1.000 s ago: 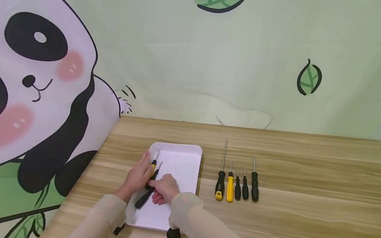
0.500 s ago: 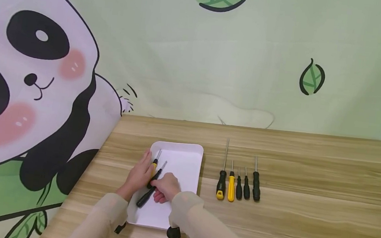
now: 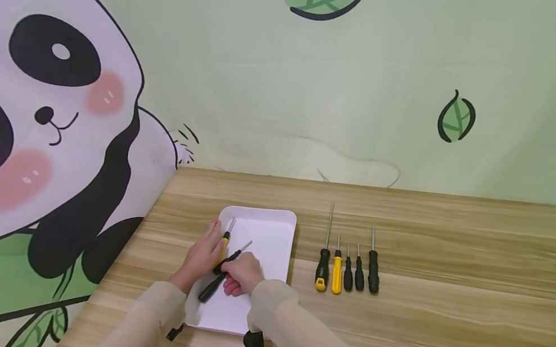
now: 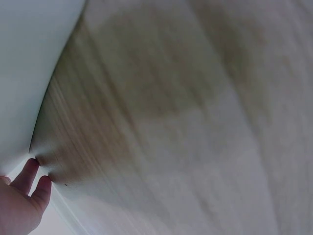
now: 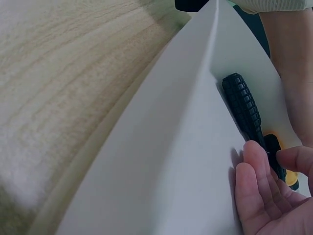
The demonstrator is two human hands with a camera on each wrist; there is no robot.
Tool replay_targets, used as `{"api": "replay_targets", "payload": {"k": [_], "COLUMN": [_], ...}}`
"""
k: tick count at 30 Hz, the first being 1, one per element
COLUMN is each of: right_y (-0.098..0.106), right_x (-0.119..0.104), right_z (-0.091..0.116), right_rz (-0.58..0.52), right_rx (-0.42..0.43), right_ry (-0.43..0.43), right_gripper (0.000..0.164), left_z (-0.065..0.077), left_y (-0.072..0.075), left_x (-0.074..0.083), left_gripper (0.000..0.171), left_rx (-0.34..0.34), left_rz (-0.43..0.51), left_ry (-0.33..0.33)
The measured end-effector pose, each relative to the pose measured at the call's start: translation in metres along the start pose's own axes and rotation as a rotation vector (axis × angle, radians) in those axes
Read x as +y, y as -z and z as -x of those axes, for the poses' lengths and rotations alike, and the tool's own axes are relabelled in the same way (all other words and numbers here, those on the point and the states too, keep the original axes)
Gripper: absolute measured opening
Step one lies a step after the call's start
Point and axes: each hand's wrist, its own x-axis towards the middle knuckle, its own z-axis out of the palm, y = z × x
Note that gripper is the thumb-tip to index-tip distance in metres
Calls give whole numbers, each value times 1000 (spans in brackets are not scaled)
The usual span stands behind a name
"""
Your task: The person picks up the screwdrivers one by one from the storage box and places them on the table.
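A white tray [image 3: 271, 240] lies on the table, with several screwdrivers along its left side. My left hand [image 3: 202, 253] holds the tray's left rim, fingers along the wall and thumb inward. A small black screwdriver [image 3: 233, 256] is pinched between the thumb and fingers of my right hand [image 3: 244, 272], its tip pointing up and right. Beneath that hand lies a larger black screwdriver [image 3: 211, 290], whose ribbed handle [image 5: 242, 105] shows in the right wrist view; its shaft is hidden. A yellow-and-black screwdriver [image 3: 225, 241] lies against the left wall, partly covered by my left thumb.
Right of the tray several screwdrivers stand in a row: a long black-and-yellow one [image 3: 322, 271], a yellow one [image 3: 337, 275], two small black ones and a longer black one [image 3: 373, 271]. Behind the wooden table [image 3: 464, 244] hangs a panda-printed cloth.
The small black screwdriver has turned in my right hand, its tip swinging to the right. My left hand and the larger black screwdriver stay in place.
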Motion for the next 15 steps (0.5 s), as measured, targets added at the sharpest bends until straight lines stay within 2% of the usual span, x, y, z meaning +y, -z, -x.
{"api": "replay_targets", "payload": {"k": [6,11,15], "right_y": [-1,3,7], "right_x": [1,-2,-3], "right_z": [-2,1,3], "right_rz": [-22,-107,-167], "right_rx": [7,-19,-53], "right_ry": [-11,-62,-88], "right_gripper": [31,46,44], "left_z": [0,0,-1], "left_y": [2,0,0], "left_x": [0,1,2], "left_gripper": [54,53,53], "left_rx": [-7,4,-6], "left_rz": [-4,-1,4], "left_ry": [7,4,17]}}
